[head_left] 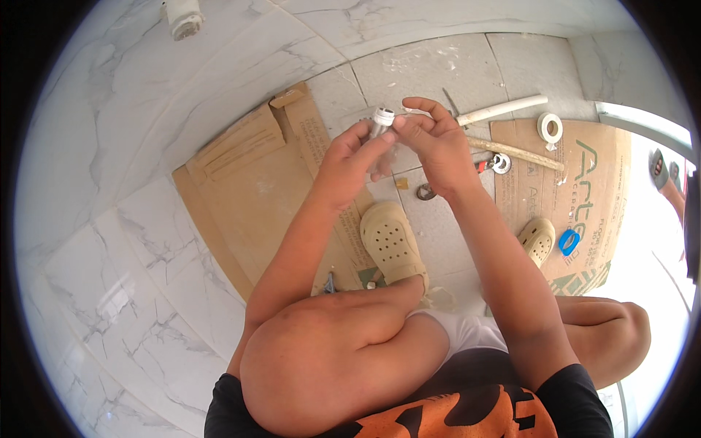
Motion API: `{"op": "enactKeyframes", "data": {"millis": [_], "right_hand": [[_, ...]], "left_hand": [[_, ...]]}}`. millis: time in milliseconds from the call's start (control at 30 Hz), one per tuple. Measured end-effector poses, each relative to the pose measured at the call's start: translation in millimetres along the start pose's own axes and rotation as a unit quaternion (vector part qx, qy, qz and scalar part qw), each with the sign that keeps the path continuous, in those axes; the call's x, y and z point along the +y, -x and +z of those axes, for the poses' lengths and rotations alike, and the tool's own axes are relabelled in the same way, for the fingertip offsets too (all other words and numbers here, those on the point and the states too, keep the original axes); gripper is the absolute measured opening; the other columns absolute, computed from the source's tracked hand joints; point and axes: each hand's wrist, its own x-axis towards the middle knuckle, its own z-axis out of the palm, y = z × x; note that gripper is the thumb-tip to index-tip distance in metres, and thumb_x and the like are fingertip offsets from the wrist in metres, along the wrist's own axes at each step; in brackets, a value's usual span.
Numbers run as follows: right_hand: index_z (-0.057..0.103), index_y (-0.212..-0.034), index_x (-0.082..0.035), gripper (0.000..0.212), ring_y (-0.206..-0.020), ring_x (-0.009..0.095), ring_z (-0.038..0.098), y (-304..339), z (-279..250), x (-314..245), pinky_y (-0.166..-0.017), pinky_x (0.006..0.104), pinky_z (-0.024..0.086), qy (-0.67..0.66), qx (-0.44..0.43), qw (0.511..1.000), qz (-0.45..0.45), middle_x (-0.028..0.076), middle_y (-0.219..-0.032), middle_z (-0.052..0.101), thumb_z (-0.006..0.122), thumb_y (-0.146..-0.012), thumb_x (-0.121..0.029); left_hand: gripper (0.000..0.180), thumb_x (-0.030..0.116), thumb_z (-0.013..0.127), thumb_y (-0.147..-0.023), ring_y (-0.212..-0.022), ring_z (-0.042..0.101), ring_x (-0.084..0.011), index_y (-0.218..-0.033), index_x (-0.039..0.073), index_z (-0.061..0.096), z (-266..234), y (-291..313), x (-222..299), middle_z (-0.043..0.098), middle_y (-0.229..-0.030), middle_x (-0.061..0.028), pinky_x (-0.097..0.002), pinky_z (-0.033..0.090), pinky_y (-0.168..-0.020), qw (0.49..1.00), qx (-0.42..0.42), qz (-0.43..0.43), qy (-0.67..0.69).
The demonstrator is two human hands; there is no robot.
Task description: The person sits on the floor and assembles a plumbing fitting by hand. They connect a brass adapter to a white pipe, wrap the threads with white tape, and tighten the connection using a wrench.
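In front of me, over the floor, I hold a small pipe fitting (380, 123) with a silvery body and a white ringed end. My left hand (349, 162) is closed round its body, thumb along the side. At the white end, the thumb and forefinger of my right hand (442, 150) pinch together against the rim, while its other fingers are raised. A thin whitish strip seems to show by the right fingertips, too faint to name. Below the right wrist lies a round metal piece (425, 192).
A flattened cardboard sheet (241, 197) lies left, another (610, 168) right. Around the right one are a white pipe (504, 109), a wooden stick (518, 155), a red-handled tool (493, 163), a white tape roll (550, 128) and a blue ring (569, 242). A wall pipe stub (184, 20) protrudes upper left.
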Motion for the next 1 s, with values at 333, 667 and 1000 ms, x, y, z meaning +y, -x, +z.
{"op": "enactKeyframes", "data": {"millis": [333,667,1000], "right_hand": [[0.055,-0.134,0.003,0.044,-0.099,0.020,0.073,-9,-15,-24,-0.097,0.0335,0.059,0.030,-0.035,0.999,0.013,0.012,-0.102,0.076,0.075,-0.097,-0.007],[0.047,-0.141,0.002,0.044,-0.102,0.022,0.069,-14,-59,-37,-0.109,0.0447,0.052,-0.105,-0.003,0.995,0.002,0.011,-0.102,0.069,0.064,-0.102,-0.009],[0.055,-0.125,0.004,0.023,-0.109,0.028,0.063,-53,-189,-129,-0.111,0.0412,0.050,-0.185,-0.031,0.974,-0.127,0.015,-0.104,0.063,0.061,-0.104,-0.003]], "left_hand": [[0.032,0.031,0.075,-0.099,-0.069,0.055,-0.0073,-0.116,0.004,0.076,-25,-8,-13,0.061,-0.076,0.0029,-0.0275,0.043,-0.062,0.961,-0.085,0.046,-0.259],[0.026,0.028,0.075,-0.100,-0.070,0.052,-0.0061,-0.112,0.004,0.074,-29,-7,-5,0.060,-0.078,0.0038,-0.0268,0.041,-0.061,0.970,-0.087,-0.041,-0.222],[0.031,0.030,0.079,-0.097,-0.069,0.045,-0.0085,-0.114,0.004,0.074,-46,-2,-13,0.051,-0.075,0.0042,-0.0292,0.040,-0.063,0.933,0.014,-0.004,-0.359]]}}
